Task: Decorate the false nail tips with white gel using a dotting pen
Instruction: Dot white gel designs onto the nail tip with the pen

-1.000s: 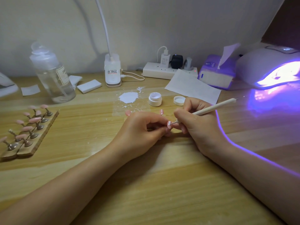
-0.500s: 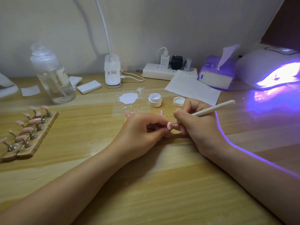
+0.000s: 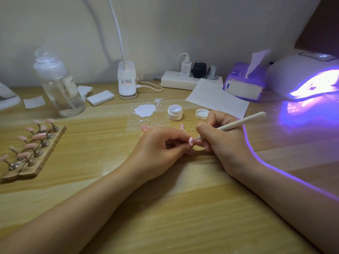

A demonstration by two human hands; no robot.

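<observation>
the fingers (image 3: 180, 141) of the left hand (image 3: 161, 149) curl together and pinch a pink false nail tip (image 3: 191, 141), holding it just above the table (image 3: 165, 208) at the middle of the view. the fingers (image 3: 202, 131) of the right hand (image 3: 223, 142) are wrapped around a cream dotting pen (image 3: 240, 122), gripped low near its metal point, and that point touches the face of the nail tip, where small white marks show. the two hands meet there, and both forearms rest on the wood.

just behind the hands lie two more loose nail tips, one pink (image 3: 144, 127) and one with white dots (image 3: 182, 126), on a clear sheet smeared with a white blob (image 3: 145, 110). beside it stands an open small white jar (image 3: 175, 112) with its lid (image 3: 202, 114) lying near. far to the left a wooden stand (image 3: 39, 160) carries rows of pink nail tips on little pegs. a clear bottle (image 3: 58, 85) stands behind the stand, and at the right edge a curing lamp (image 3: 308, 79) glows purple.
</observation>
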